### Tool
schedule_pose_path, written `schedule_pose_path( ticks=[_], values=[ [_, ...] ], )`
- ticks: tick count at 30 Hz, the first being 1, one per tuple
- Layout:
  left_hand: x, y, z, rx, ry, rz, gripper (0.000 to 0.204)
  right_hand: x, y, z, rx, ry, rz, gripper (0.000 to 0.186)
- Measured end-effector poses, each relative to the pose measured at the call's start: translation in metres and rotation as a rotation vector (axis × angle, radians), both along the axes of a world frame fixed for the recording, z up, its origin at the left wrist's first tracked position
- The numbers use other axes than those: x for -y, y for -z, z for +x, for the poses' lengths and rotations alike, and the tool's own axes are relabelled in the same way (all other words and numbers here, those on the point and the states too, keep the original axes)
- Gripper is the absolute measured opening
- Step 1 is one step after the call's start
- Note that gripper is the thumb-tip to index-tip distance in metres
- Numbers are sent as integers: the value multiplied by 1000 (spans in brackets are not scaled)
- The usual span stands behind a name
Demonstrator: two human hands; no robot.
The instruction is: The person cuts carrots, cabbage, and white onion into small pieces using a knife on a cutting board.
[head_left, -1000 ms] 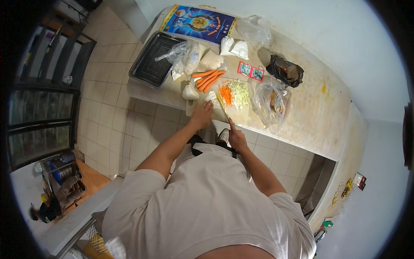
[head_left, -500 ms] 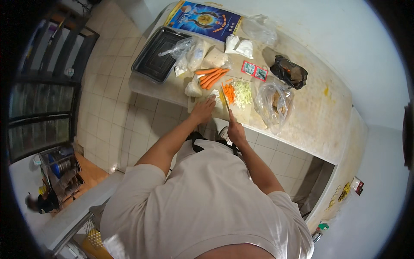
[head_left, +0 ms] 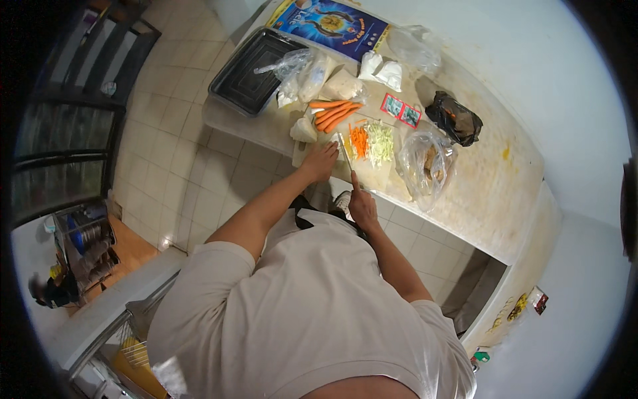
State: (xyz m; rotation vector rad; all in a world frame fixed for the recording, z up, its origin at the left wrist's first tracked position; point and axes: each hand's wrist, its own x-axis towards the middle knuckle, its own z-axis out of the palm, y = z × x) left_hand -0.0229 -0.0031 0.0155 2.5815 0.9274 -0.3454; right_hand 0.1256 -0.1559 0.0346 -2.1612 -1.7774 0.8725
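Observation:
My left hand (head_left: 320,159) presses curled fingers onto a pale cabbage piece (head_left: 334,139) on a light cutting board (head_left: 380,177). My right hand (head_left: 362,206) grips a knife (head_left: 346,154), its blade beside those fingertips. Right of the blade lie shredded carrot (head_left: 359,141) and a heap of shredded pale cabbage (head_left: 380,144). Several whole carrots (head_left: 334,114) are at the board's back, with a cabbage wedge (head_left: 303,130) left of my fingers.
The counter (head_left: 502,193) carries a black tray (head_left: 251,70), bagged pale food (head_left: 342,85), white packets (head_left: 381,72), a blue printed sheet (head_left: 329,26), red-edged sachets (head_left: 401,110), a black bag (head_left: 454,116) and a clear bag (head_left: 425,166). Shelving (head_left: 90,246) stands at the lower left.
The whole counter sits slightly higher and further right in the picture as the view shifts. My hands and knife stay at the cabbage, with only slight movement against the board.

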Motion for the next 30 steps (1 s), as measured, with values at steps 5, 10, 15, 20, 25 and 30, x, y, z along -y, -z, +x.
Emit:
schedule_pose_path(
  ticks=[5,10,15,20,25,30],
  values=[
    [-4,1,5,-78,41,-37,63,0,3,2,27,-9,-30,78],
    [-3,1,7,-127,57,-46,68,-3,-6,3,17,7,-25,75],
    [-2,4,5,-87,68,21,67,-4,-9,5,13,9,-42,70],
    [-1,6,6,-69,42,-10,67,0,-5,9,33,-14,-15,68],
    [-3,-3,6,-94,51,-42,68,1,0,11,14,-25,-14,69],
    [-5,-5,5,-128,71,-30,68,2,9,12,-16,-39,19,70]
  ],
)
